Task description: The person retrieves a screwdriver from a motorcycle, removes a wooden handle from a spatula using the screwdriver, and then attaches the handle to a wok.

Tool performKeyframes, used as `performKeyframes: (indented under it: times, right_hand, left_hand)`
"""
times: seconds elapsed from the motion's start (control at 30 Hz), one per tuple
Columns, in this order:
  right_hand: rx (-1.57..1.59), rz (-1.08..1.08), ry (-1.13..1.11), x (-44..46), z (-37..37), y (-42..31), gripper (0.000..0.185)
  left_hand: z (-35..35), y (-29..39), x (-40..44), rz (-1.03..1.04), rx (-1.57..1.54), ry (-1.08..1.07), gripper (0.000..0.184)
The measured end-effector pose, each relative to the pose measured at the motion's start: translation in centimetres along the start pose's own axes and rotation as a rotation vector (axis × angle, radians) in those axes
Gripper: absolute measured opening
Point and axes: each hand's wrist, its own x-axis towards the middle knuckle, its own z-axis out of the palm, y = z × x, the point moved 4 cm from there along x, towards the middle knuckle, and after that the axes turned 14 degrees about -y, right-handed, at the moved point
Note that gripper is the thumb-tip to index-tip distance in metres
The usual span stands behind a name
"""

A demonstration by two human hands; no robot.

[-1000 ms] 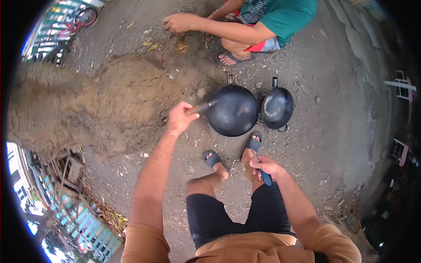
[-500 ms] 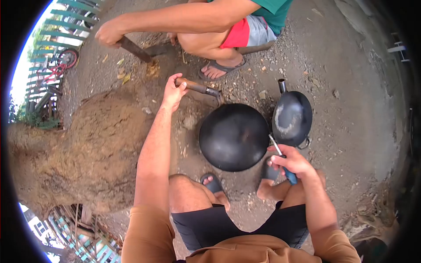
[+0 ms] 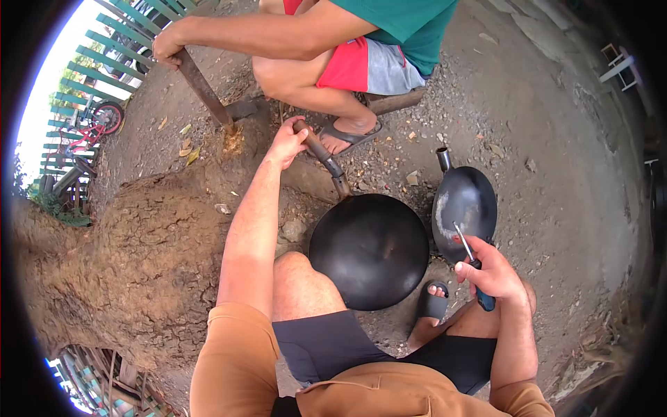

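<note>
My left hand (image 3: 287, 144) is closed round the wooden end of a wok handle (image 3: 326, 158). That handle runs through a metal socket down to a large black wok (image 3: 369, 251), whose rounded underside faces me in front of my knees. In my right hand (image 3: 493, 273) is a screwdriver (image 3: 484, 297) with a blue and black grip, its metal shaft pointing up and left. Behind the shaft lies a second, smaller wok (image 3: 467, 201) with a worn grey patch and a short hollow metal handle (image 3: 444, 160).
Across from me another person in a green shirt (image 3: 410, 28) sits low, one hand on an upright bar (image 3: 205, 90) by the tree root. A thick trunk (image 3: 139, 257) lies at my left. A small red bicycle (image 3: 90, 128) stands by the slatted fence (image 3: 104, 59).
The large wok has shifted down towards my knees and its handle has tilted steeper, my left hand still on it. My right hand has moved right and slightly down with the screwdriver.
</note>
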Motion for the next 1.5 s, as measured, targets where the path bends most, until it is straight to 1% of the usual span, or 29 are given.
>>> performKeyframes:
  times: [0.07, 0.13, 0.17, 0.2, 0.23, 0.27, 0.3, 0.37, 0.43, 0.5, 0.53, 0.57, 0.63, 0.67, 0.8, 0.87, 0.9, 1.0, 1.07, 1.1, 1.13, 1.17, 1.3, 1.37, 1.5]
  right_hand:
    - [0.005, 0.034, 0.004, 0.6, 0.4, 0.3, 0.055]
    - [0.113, 0.045, -0.022, 2.7, 1.6, 0.1, 0.055]
    - [-0.042, 0.114, -0.042, 3.9, 3.0, -1.4, 0.052]
    - [-0.233, 0.074, -0.092, 6.5, 3.9, -1.1, 0.049]
    - [-0.306, 0.021, -0.153, 8.6, 5.2, -2.1, 0.043]
    - [-0.285, 0.032, -0.204, 10.9, 6.2, -2.8, 0.039]
    - [-0.270, 0.025, -0.198, 13.5, 6.8, -2.8, 0.035]
    - [-0.287, 0.037, -0.166, 18.5, 7.9, -3.2, 0.031]
    - [-0.255, 0.061, -0.194, 22.0, 8.5, -3.4, 0.031]
    - [-0.247, 0.081, -0.204, 22.2, 9.2, -3.3, 0.032]
    - [-0.244, 0.100, -0.212, 22.2, 9.3, -3.3, 0.033]
    - [-0.251, 0.107, -0.213, 21.7, 9.4, -3.2, 0.033]
    - [-0.251, 0.146, -0.246, 20.0, 9.4, -3.0, 0.034]
    - [-0.257, 0.143, -0.235, 19.8, 9.2, -3.4, 0.035]
    - [-0.292, 0.074, -0.149, 22.2, 8.6, -5.1, 0.036]
    - [-0.332, 0.118, -0.130, 23.7, 8.4, -4.9, 0.039]
    - [-0.327, 0.144, -0.131, 24.0, 8.4, -4.7, 0.041]
    - [-0.264, 0.132, -0.137, 23.3, 8.6, -4.2, 0.044]
    - [-0.267, 0.145, -0.166, 22.8, 8.8, -4.0, 0.045]
    - [-0.266, 0.159, -0.200, 22.7, 8.9, -3.9, 0.046]
    - [-0.255, 0.142, -0.147, 23.1, 8.9, -3.4, 0.044]
    - [-0.253, 0.144, -0.147, 23.0, 9.1, -3.6, 0.044]
    - [-0.241, 0.124, -0.175, 23.4, 9.7, -3.7, 0.043]
    - [-0.242, 0.135, -0.189, 23.1, 9.8, -3.0, 0.043]
    - [-0.202, 0.156, -0.179, 22.3, 9.4, -1.8, 0.042]
  left_hand:
    - [0.3, -0.2, 0.2, -0.018, 0.022, 0.002, 0.044]
    - [0.3, -0.4, 0.0, 0.004, 0.027, 0.080, 0.044]
    - [0.4, -0.4, 0.1, 0.016, 0.026, 0.081, 0.044]
    - [0.3, -0.7, 0.1, 0.050, 0.007, 0.117, 0.045]
    - [0.0, -1.2, 0.1, 0.083, -0.015, 0.156, 0.046]
    - [-0.6, -1.9, 0.3, 0.128, 0.018, 0.197, 0.047]
    - [-0.6, -2.0, -0.1, 0.134, 0.009, 0.211, 0.047]
    - [-0.1, -1.7, -0.7, 0.227, 0.051, 0.332, 0.043]
    - [0.3, -1.9, -1.3, 0.223, 0.043, 0.325, 0.043]
    - [-0.1, -2.3, -0.5, 0.258, 0.160, 0.244, 0.045]
    - [-0.4, -2.5, 0.0, 0.265, 0.222, 0.261, 0.044]
    - [-0.5, -2.4, 0.0, 0.265, 0.213, 0.265, 0.044]
    - [-0.1, -1.5, 0.4, 0.319, 0.339, 0.301, 0.043]
    - [1.0, -0.6, -0.2, 0.212, 0.209, 0.260, 0.043]
    - [1.3, -1.1, 1.6, 0.217, 0.281, 0.201, 0.043]
    - [1.1, -1.0, 2.1, 0.187, 0.367, 0.196, 0.044]
    - [1.1, -1.0, 2.2, 0.189, 0.368, 0.192, 0.044]
    - [1.1, -0.5, 1.7, 0.186, 0.325, 0.167, 0.048]
    - [0.7, -1.0, 1.7, 0.091, 0.270, 0.169, 0.051]
    - [0.3, -1.2, 2.1, 0.094, 0.270, 0.169, 0.051]
    - [0.0, -1.4, 2.4, 0.114, 0.304, 0.170, 0.053]
    - [0.1, -1.2, 2.3, 0.133, 0.339, 0.170, 0.054]
    - [0.7, -1.0, 2.3, 0.114, 0.328, 0.150, 0.053]
    - [1.2, -0.8, 2.3, 0.189, 0.361, 0.149, 0.051]
    - [1.4, -0.8, 2.0, 0.146, 0.294, 0.119, 0.048]
